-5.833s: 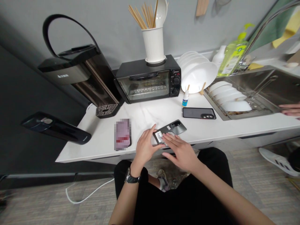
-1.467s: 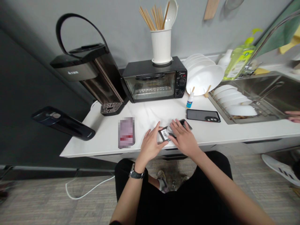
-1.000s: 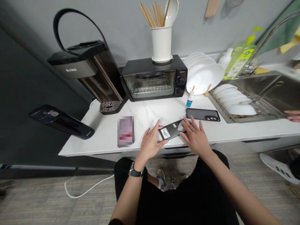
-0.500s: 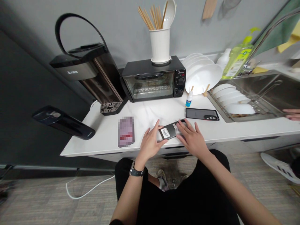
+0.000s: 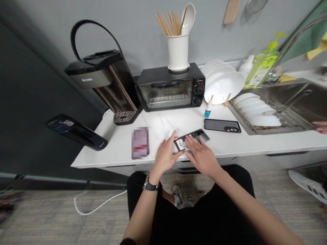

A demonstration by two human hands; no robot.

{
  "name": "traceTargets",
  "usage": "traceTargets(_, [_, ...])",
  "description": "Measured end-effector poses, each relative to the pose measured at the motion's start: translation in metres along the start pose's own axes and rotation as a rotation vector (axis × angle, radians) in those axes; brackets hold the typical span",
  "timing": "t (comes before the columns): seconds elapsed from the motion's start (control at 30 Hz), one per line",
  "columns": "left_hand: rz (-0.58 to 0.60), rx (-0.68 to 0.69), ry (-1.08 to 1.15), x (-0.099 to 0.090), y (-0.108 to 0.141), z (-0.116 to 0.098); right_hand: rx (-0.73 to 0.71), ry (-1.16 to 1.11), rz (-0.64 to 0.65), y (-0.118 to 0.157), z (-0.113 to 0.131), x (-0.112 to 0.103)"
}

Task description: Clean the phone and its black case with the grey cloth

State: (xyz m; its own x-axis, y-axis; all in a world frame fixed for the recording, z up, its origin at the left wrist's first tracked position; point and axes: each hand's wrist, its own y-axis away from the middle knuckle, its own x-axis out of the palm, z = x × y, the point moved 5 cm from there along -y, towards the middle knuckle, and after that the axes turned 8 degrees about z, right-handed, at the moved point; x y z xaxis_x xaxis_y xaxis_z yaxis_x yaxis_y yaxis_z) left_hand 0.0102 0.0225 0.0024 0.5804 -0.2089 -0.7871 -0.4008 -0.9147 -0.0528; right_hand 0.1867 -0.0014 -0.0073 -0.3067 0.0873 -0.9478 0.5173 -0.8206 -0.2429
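Observation:
A dark grey smartphone [image 5: 204,136] lies back up on the white counter, with its camera at the far right end and a white label on its left part. My left hand [image 5: 165,151] grips its left end between thumb and index finger. My right hand [image 5: 201,154] rests on the phone's back, fingers stretched flat over the middle beside the label, covering part of it. To the right lies a black-rimmed phone case [image 5: 222,125] with camera holes. Behind it stands a small white bottle [image 5: 208,109] with a blue label. A blurred-out phone-shaped thing [image 5: 140,143] lies left of my hands.
A toaster oven [image 5: 170,92] carries a white holder [image 5: 178,52] of chopsticks. At left stand a drink dispenser [image 5: 112,81] and a dark flask [image 5: 76,132]. White plates [image 5: 224,85] and a sink [image 5: 301,119] with bowls are at right. Another person's hand [image 5: 320,127] shows at the right edge.
My right hand has slid left along the phone toward the label, uncovering its camera end. My left hand keeps its hold on the left end. The whole view has shifted slightly.

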Motion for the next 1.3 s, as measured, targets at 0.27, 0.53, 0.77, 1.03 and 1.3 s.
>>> traceTargets(0.27, [0.01, -0.02, 0.016, -0.003, -0.002, -0.004, 0.195, 0.094, -0.076, -0.005, -0.06, -0.008])
traceTargets(0.53, [-0.013, 0.032, -0.025, 0.002, 0.0, 0.001, -0.021, -0.087, -0.032, -0.036, 0.03, 0.01])
traceTargets(0.77, [-0.008, 0.004, -0.011, 0.0, -0.002, 0.0, 0.025, -0.082, -0.005, 0.008, -0.01, -0.005])
traceTargets(1.03, [-0.019, -0.015, -0.001, -0.002, -0.004, -0.003, 0.138, -0.003, -0.076, -0.033, -0.028, 0.0])
traceTargets(1.3, [-0.014, -0.008, -0.039, 0.0, -0.003, -0.001, 0.064, -0.012, -0.059, -0.007, -0.005, 0.002])
